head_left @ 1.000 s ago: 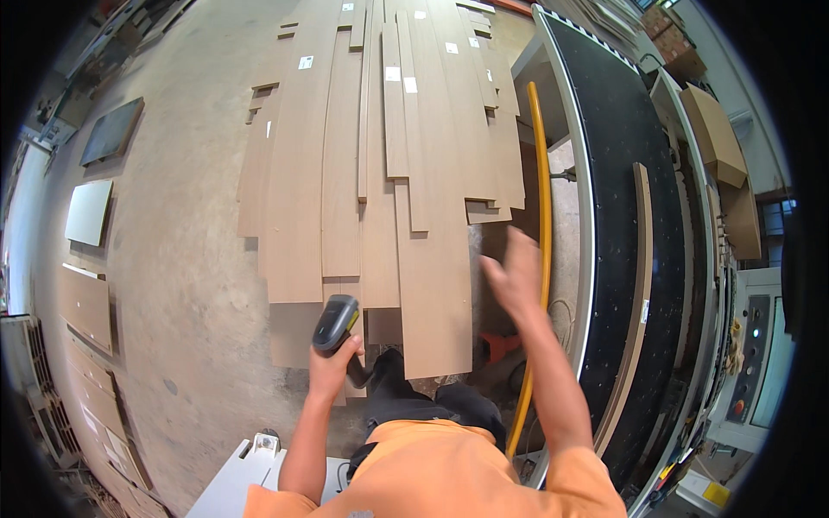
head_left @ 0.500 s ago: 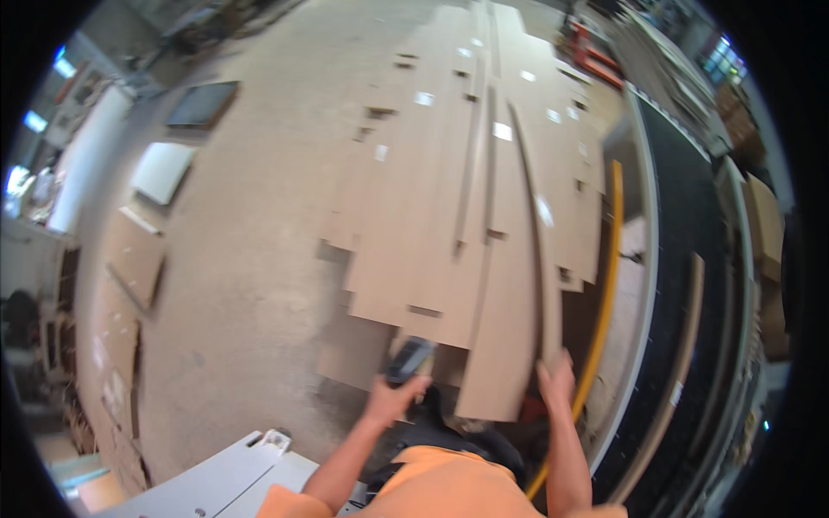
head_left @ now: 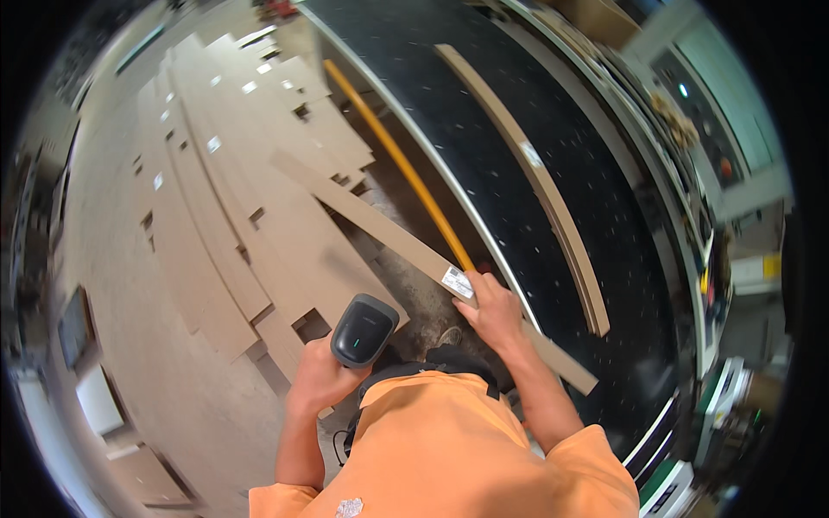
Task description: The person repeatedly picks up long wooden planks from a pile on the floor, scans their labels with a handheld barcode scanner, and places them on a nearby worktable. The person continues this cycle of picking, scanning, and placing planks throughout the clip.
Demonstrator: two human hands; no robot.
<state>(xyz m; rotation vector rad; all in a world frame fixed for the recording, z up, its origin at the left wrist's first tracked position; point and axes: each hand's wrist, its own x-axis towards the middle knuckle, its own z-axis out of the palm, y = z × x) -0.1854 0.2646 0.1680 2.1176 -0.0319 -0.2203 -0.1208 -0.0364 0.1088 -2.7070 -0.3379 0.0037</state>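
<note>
In my left hand (head_left: 324, 377) is a black handheld barcode scanner (head_left: 366, 331) with a small green light showing on top. My right hand (head_left: 496, 312) grips a long, narrow brown board (head_left: 389, 231) near a white label (head_left: 458, 282) stuck on it. The board slants from the flat panels at the upper left, and its near end crosses over the edge of the black conveyor belt (head_left: 570, 341). Farther along the belt lies another narrow brown board (head_left: 540, 186), also bearing a white label. The scanner's head is left of the held board, apart from it.
Stacked long brown panels (head_left: 285, 233), several with white labels, cover the floor at left. A yellow rail (head_left: 397, 155) runs beside the conveyor's pale metal edge (head_left: 432, 155). Machinery with a control panel (head_left: 712, 121) stands at the far right. A white panel (head_left: 99, 400) lies lower left.
My view has turned right toward the conveyor. The held board has swung from pointing away along the panels to a slant across the conveyor's edge. The scanner is now raised nearer.
</note>
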